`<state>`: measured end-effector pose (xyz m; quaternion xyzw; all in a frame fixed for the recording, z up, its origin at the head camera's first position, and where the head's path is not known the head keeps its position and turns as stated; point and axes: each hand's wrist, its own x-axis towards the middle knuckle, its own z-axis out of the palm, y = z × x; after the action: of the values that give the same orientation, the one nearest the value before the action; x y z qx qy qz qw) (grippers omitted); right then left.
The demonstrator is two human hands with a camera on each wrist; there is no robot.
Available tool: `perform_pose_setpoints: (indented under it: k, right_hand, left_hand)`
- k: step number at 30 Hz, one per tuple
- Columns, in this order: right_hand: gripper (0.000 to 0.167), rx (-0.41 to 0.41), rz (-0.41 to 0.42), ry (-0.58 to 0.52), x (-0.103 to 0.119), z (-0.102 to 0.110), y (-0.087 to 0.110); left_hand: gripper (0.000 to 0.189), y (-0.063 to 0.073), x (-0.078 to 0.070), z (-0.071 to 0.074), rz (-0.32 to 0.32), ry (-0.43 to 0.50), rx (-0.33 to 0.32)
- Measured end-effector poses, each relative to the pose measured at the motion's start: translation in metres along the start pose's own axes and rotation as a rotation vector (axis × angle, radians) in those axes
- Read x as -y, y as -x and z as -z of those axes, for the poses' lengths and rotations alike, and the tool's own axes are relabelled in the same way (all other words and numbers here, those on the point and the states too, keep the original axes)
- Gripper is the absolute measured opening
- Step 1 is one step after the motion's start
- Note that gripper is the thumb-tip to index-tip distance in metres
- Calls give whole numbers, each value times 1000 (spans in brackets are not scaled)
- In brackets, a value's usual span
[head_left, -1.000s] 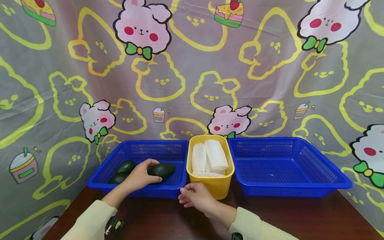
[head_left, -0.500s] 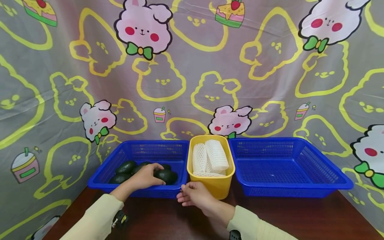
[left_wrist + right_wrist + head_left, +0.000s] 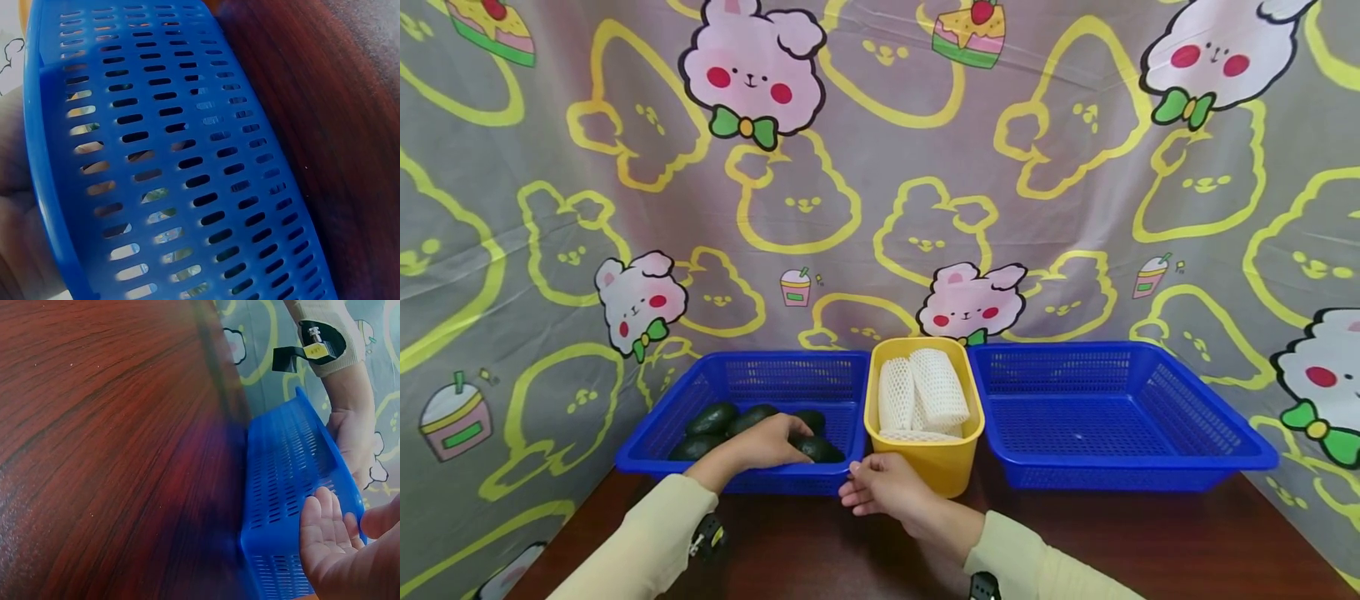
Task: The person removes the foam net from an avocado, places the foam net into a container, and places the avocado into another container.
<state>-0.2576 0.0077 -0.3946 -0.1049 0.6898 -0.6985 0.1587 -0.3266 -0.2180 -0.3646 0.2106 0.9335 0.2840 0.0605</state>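
Several dark green avocados (image 3: 711, 418) lie in the left blue basket (image 3: 790, 367). My left hand (image 3: 767, 442) reaches over its front rim and holds an avocado (image 3: 820, 450) low at the basket's right end, thumb in front and fingers behind. In the left wrist view the basket's slotted wall (image 3: 169, 150) hides the avocado, and part of the left hand (image 3: 19, 206) shows beyond the rim. My right hand (image 3: 887, 492) pinches the basket's front right corner. Between its thumb and index finger the rim passes, while the other fingers of the right hand (image 3: 331, 544) extend outside the wall.
A yellow bin (image 3: 925, 458) with white foam net sleeves (image 3: 942, 387) stands between the left basket and a second blue basket (image 3: 1075, 425) at the right. All rest on a dark red-brown table (image 3: 1075, 533). A patterned curtain (image 3: 865, 167) hangs close behind.
My left hand has carried the avocado rightward and down toward the basket's front right corner, uncovering other avocados behind it. The right hand stays at the rim.
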Motion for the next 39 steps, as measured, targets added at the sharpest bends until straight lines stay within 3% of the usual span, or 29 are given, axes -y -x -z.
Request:
perform_pose_setpoints:
  k: [16,27,39]
  right_hand:
    - [25,7,-28,17,4,0,1]
    - [25,11,-51,16,12,0,5]
    - [27,46,-59,24,11,6,7]
  left_hand:
    - [42,-3,-4,-1,108,-32,43]
    - [33,-3,-7,1,81,-72,31]
    - [31,-5,-6,0,99,-97,46]
